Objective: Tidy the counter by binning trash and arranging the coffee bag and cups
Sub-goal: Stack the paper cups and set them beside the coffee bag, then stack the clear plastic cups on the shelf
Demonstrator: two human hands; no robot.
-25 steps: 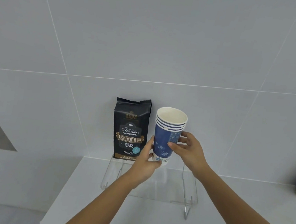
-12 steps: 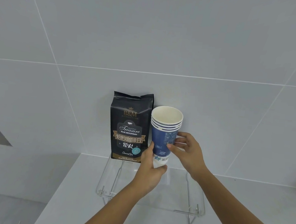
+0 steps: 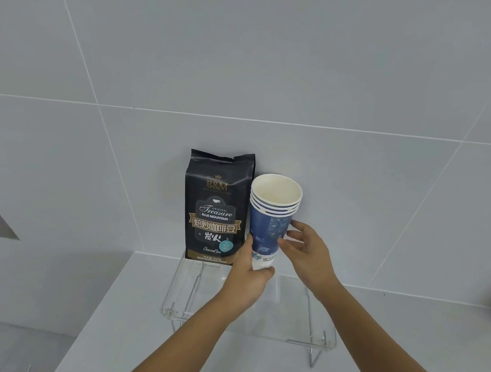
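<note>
- Blue paper cups [image 3: 271, 219], nested in a stack, stand just right of the black coffee bag [image 3: 215, 210] on a clear shelf [image 3: 285, 317].
- Left hand [image 3: 248, 272] hides the stack's base; its fingers wrap it.
- Right hand [image 3: 306, 254] fingers pinch the side.

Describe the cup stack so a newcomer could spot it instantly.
On the clear shelf riser against the tiled wall, right of the black coffee bag, stands the cup stack, held by both hands. It alone is blue, with nested white rims.
</note>
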